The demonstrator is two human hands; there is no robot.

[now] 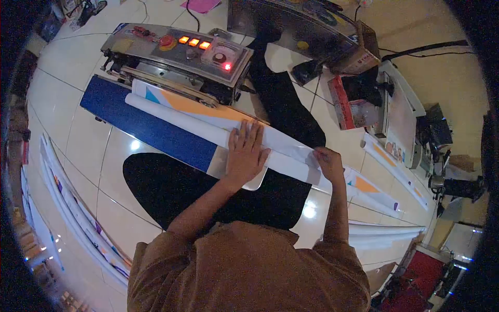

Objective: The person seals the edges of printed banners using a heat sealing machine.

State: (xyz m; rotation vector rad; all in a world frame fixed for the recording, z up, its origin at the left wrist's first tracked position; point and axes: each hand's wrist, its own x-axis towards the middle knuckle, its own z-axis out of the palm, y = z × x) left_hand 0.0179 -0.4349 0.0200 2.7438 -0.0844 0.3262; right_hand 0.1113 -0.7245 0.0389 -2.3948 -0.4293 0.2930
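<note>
A long white printed sheet [184, 106] with orange and teal shapes lies partly rolled across a machine with a blue conveyor belt [150, 127]. My left hand [246, 158] rests flat on the white roll, fingers stretched out over the sheet. Farther right, my right hand [330, 164] pinches the edge of the sheet between thumb and fingers. The sheet's right end extends past that hand over the floor. Just beyond the sheet stands the machine's control housing [179, 54], resembling a band sealer, with lit orange switches, a red button and a dial.
Long white printed rolls [78, 203] lie on the tiled floor at left, and another roll [395, 171] at right. A second grey machine [301, 31] stands at the top. A red-edged box [340, 104] sits at right. My dark-clothed legs flank the conveyor.
</note>
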